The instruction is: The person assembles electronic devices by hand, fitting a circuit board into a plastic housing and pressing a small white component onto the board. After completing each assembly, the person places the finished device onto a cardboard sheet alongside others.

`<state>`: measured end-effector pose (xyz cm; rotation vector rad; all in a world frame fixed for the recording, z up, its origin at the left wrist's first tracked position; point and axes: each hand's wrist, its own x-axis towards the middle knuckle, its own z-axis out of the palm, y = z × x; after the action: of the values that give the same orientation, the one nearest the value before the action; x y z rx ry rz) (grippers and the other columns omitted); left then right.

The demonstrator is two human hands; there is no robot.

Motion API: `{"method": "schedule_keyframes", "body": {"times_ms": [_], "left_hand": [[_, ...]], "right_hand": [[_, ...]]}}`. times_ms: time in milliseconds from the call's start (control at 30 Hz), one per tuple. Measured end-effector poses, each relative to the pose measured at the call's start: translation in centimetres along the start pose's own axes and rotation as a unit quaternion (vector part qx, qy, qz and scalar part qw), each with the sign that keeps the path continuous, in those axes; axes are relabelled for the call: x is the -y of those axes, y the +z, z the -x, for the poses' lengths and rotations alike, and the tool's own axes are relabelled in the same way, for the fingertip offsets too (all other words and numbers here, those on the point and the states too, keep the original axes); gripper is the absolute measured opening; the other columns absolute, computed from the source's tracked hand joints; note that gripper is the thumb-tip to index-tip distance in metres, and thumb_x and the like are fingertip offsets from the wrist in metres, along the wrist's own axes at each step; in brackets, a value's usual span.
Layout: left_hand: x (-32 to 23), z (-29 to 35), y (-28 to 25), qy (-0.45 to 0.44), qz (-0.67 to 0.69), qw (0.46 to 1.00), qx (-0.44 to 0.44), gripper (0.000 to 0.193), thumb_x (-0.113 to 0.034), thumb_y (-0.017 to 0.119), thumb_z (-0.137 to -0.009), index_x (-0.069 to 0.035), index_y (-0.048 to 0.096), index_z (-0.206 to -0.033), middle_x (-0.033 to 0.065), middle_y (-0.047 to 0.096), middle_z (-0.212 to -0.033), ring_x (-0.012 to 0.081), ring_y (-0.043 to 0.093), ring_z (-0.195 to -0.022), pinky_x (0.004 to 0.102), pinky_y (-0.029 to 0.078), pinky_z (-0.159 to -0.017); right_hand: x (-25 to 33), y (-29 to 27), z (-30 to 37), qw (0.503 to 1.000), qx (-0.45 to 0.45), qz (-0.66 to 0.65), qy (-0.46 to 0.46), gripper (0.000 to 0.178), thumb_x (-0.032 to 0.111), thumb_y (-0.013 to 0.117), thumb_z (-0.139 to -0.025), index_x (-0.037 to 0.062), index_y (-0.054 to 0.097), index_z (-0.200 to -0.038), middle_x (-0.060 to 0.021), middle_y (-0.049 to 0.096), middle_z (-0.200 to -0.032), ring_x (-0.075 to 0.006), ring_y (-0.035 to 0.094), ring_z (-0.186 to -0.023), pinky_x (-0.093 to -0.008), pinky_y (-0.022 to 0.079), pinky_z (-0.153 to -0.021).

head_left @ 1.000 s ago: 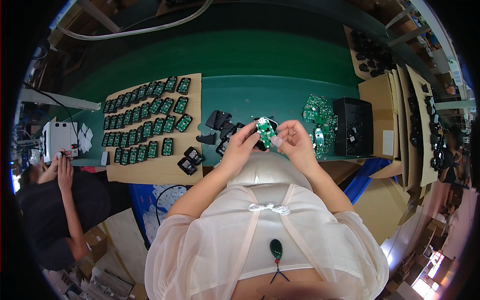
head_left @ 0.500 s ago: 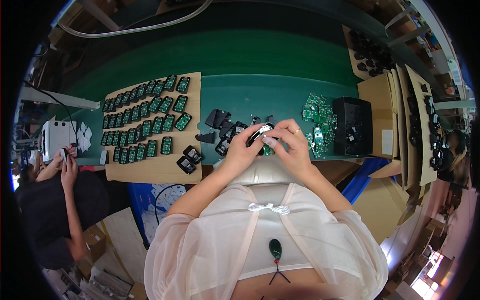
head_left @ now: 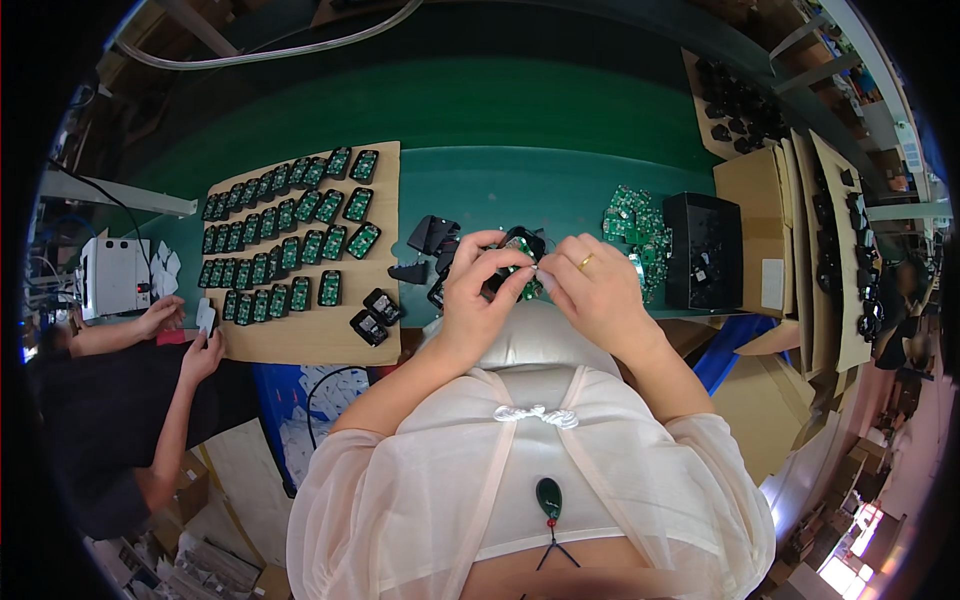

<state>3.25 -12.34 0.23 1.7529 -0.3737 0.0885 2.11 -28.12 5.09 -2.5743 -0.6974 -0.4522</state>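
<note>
Both hands meet in front of me over the green worktop. My left hand [head_left: 478, 300] is closed round a small black plastic housing [head_left: 524, 238], and a green circuit board shows inside it. Thumb and forefinger of my right hand [head_left: 603, 292] are pinched together against the housing's near end, touching the left fingertips; whatever lies between them is too small to make out. Just left of the housing are loose black plastic shells [head_left: 433, 235], partly hidden behind my left hand. A pile of bare green circuit boards [head_left: 637, 222] lies right of my hands.
Rows of black housings with green boards [head_left: 287, 216] cover a cardboard sheet [head_left: 300, 345] at left. A black bin [head_left: 706, 255] stands right, beside cardboard boxes [head_left: 752, 200]. At far left, a co-worker's hands [head_left: 200, 352] hold a pale flat device [head_left: 207, 317] near a white machine [head_left: 115, 275].
My right hand has turned and drawn slightly right and down, and the housing now shows its green board more openly. The co-worker's hands have moved right and lower, toward the cardboard sheet.
</note>
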Motion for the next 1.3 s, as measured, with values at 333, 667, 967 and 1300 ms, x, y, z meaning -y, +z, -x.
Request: {"method": "schedule_keyframes", "body": {"times_ms": [333, 667, 967, 1300], "left_hand": [[-1.3, -0.4, -1.1, -0.229, 0.225, 0.946, 0.051, 0.013, -0.01, 0.063, -0.078, -0.002, 0.057, -0.086, 0.0058, 0.055, -0.088, 0.0137, 0.052, -0.083, 0.0252, 0.039, -0.079], [-1.6, -0.6, -2.1, -0.259, 0.222, 0.931, 0.128, 0.014, -0.01, 0.058, -0.081, -0.004, 0.055, -0.093, 0.003, 0.055, -0.093, 0.0109, 0.052, -0.083, 0.0226, 0.041, -0.075], [-1.1, 0.5, -1.7, -0.174, 0.219, 0.959, 0.051, 0.032, -0.006, 0.058, -0.079, -0.005, 0.047, -0.108, 0.0051, 0.055, -0.094, 0.0052, 0.051, -0.072, 0.0158, 0.039, -0.05], [-1.6, 0.7, -1.8, -0.096, 0.114, 0.989, 0.007, 0.03, -0.006, 0.061, -0.074, -0.003, 0.051, -0.102, 0.0029, 0.056, -0.079, 0.0049, 0.043, -0.052, 0.0199, 0.034, -0.043]], "right_hand": [[0.6, 1.1, 1.3, 0.936, -0.043, -0.301, 0.176, 0.016, 0.005, 0.066, -0.07, 0.0045, 0.06, -0.085, -0.0057, 0.053, -0.082, -0.014, 0.05, -0.061, -0.0245, 0.04, -0.05], [0.8, 2.3, 1.5, 0.928, -0.089, -0.316, 0.178, 0.01, 0.001, 0.063, -0.074, 0.0019, 0.06, -0.084, -0.0048, 0.052, -0.077, -0.0095, 0.046, -0.057, -0.0212, 0.036, -0.047], [0.6, 0.9, 0.9, 0.964, -0.058, -0.245, 0.085, 0.015, -0.002, 0.063, -0.071, 0.0018, 0.058, -0.084, -0.0088, 0.054, -0.077, -0.0175, 0.054, -0.059, -0.0256, 0.043, -0.048], [0.7, -0.1, 0.0, 0.991, -0.029, -0.116, -0.054, 0.027, -0.007, 0.066, -0.06, 0.0024, 0.056, -0.084, -0.0075, 0.053, -0.074, -0.0209, 0.053, -0.06, -0.0285, 0.043, -0.047]]}}
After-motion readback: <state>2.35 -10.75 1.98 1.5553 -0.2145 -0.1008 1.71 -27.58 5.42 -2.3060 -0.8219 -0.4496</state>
